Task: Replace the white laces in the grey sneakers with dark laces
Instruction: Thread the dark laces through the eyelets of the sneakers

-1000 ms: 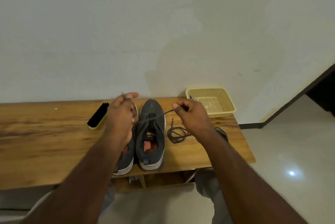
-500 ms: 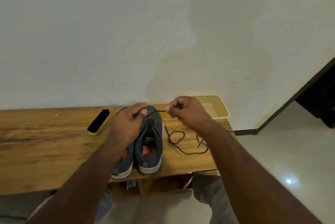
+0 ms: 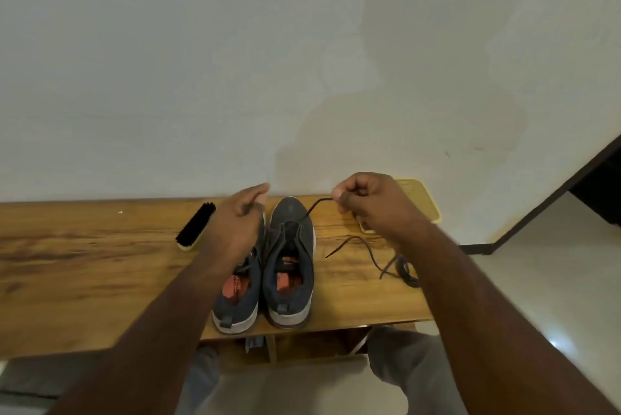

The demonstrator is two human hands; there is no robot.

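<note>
Head view only, so I go through it alone. Pair of grey fabric sneakers (image 3: pixel 265 275) stands side by side on the long wooden table (image 3: pixel 84 273), toes toward the wall. From the front eyelets of the right shoe a thin dark shoelace (image 3: pixel 311 211) rises to my right hand (image 3: pixel 366 204), whose curled fingers pinch its end. I judge the lace light, limp and a little slippery, so the best hold is close to the stiff tip, with the shoe steadied against the pull. My left hand (image 3: pixel 240 219) hangs over the left shoe with bent fingers; I cannot tell if it holds the other end. A second loose dark lace (image 3: pixel 373 255) lies on the table to the right, partly behind my forearm. The yellow plastic basket (image 3: pixel 421 201) and the black-bristled shoe brush (image 3: pixel 196 226) are near; the basket is mostly hidden. I see no white laces.
</note>
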